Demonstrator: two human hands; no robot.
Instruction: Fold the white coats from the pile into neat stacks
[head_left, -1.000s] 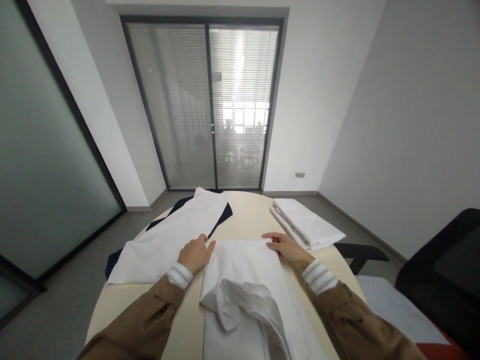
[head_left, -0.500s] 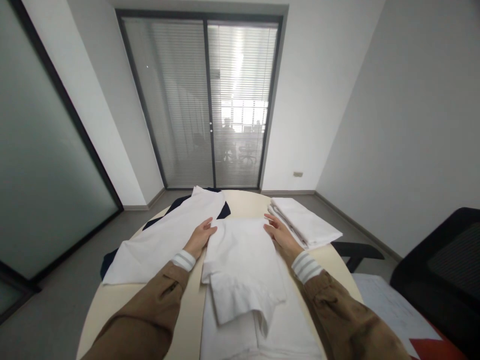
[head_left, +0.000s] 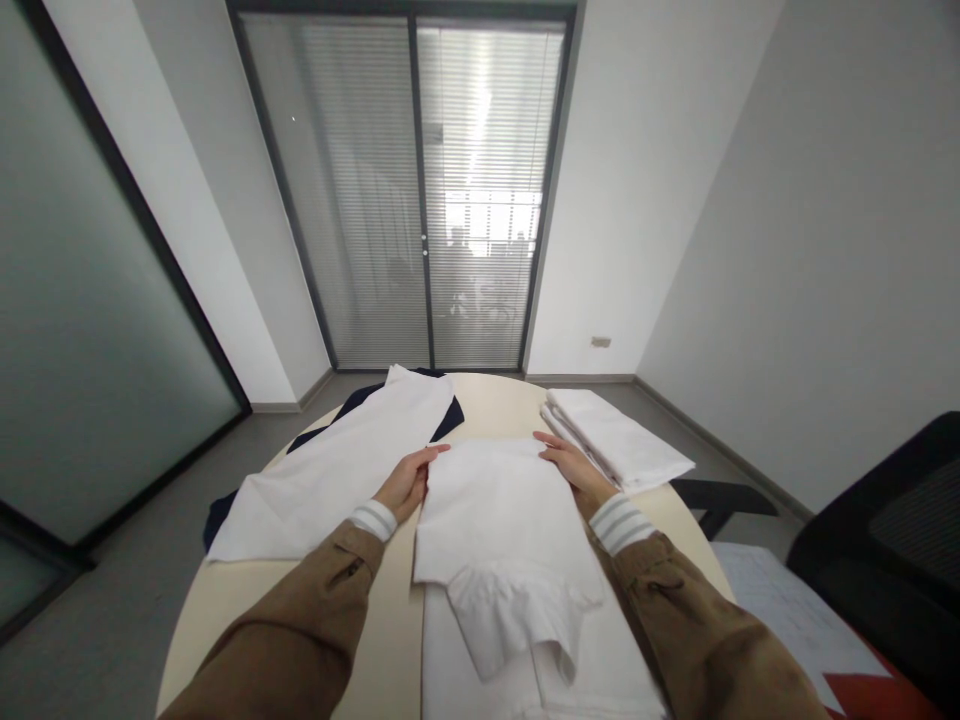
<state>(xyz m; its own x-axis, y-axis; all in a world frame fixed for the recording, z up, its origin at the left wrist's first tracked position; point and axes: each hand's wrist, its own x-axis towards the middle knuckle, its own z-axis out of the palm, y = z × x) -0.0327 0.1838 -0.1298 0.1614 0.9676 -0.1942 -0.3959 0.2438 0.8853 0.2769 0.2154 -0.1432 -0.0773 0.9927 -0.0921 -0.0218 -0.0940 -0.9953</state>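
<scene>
A white cloth [head_left: 502, 510], partly folded over itself, lies down the middle of the round table, its near flap rumpled. At its far left corner, my left hand [head_left: 409, 480] pinches the edge between thumb and fingers. The far right corner is gripped by my right hand [head_left: 576, 470], its fingers at the edge. To the left a larger white cloth [head_left: 330, 475] is spread over a dark blue fabric [head_left: 448, 418]. A folded white cloth [head_left: 619, 440] sits beyond my right hand.
The pale round table [head_left: 487, 400] bears all the cloths. A black chair [head_left: 885, 530] with an armrest stands at the right, beside a surface with papers [head_left: 795, 600] and something red. Glass doors with blinds [head_left: 480, 200] are at the back.
The middle cloth's upper part looks flatter and wider, and its rumpled flap has shifted slightly right and nearer. Both hands still hold its far corners. The view has tilted slightly.
</scene>
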